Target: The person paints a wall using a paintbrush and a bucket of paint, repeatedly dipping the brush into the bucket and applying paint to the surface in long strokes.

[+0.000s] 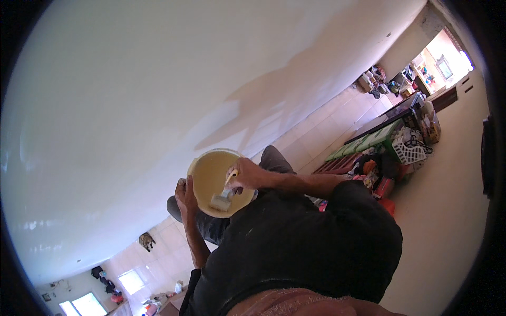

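A round cream bucket [209, 174] stands at my lap, tilted so that its inside shows. My left hand [185, 196] is closed on the bucket's left rim. In my right hand [246, 175] is a flat paintbrush [221, 200], gripped by its pale yellow handle over the bucket's mouth. The bristles point down to the left and look whitish, close to the bucket's inner wall. How much paint lies in the bucket I cannot tell.
A broad white wall [132, 95] rises at the left, with my shadow on it. Tiled floor [168, 242] runs below, where a cat [147, 242] lies. At the right stand green-topped furniture [363, 142], a white basket [410, 152] and piled goods.
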Action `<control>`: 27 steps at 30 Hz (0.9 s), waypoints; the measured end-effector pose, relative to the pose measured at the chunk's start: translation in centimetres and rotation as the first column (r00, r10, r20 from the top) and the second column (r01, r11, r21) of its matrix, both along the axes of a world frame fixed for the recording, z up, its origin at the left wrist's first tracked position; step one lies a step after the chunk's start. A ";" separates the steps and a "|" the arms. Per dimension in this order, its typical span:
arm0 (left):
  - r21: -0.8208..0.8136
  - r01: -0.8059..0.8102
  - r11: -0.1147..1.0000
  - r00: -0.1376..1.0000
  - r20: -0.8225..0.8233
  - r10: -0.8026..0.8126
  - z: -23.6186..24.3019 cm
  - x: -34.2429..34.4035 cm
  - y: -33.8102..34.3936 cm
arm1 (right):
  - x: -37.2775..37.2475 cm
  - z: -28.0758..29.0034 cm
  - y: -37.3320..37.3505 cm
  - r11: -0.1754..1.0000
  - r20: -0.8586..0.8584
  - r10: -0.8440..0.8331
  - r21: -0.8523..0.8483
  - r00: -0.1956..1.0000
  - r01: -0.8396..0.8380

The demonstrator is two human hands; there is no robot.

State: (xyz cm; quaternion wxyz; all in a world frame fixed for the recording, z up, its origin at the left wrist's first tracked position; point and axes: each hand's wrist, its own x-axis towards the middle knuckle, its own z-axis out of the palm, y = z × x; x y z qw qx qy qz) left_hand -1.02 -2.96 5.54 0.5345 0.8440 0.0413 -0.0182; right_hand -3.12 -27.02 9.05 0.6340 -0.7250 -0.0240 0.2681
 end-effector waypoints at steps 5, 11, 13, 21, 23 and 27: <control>0.004 -0.003 1.000 1.000 0.024 0.003 -0.6 0.1 0.2 | 1.6 1.9 -0.8 0.995 0.397 0.090 -0.070 0.913 -0.068; 0.027 -0.001 1.000 1.000 0.021 0.000 -0.7 0.2 0.3 | 2.9 0.2 -1.5 0.962 0.844 0.213 -0.268 0.492 0.043; 0.032 0.010 0.999 0.999 0.038 -0.012 -0.9 0.4 0.3 | 2.5 -0.4 -2.1 0.913 0.857 0.351 -0.403 0.378 0.065; 0.017 -0.020 1.000 0.998 -0.061 0.021 -1.5 0.8 0.8 | -0.1 1.6 -2.6 0.977 0.356 -0.148 -0.090 0.923 0.191; 0.001 -0.025 1.000 0.996 -0.082 0.025 -0.8 0.6 0.5 | -0.2 1.4 -2.4 0.988 0.060 -0.150 -0.024 0.987 0.152; -0.017 -0.040 0.999 0.998 -0.050 0.039 0.2 0.6 0.2 | 0.4 0.3 -2.3 0.997 -0.122 0.050 0.068 0.991 -0.042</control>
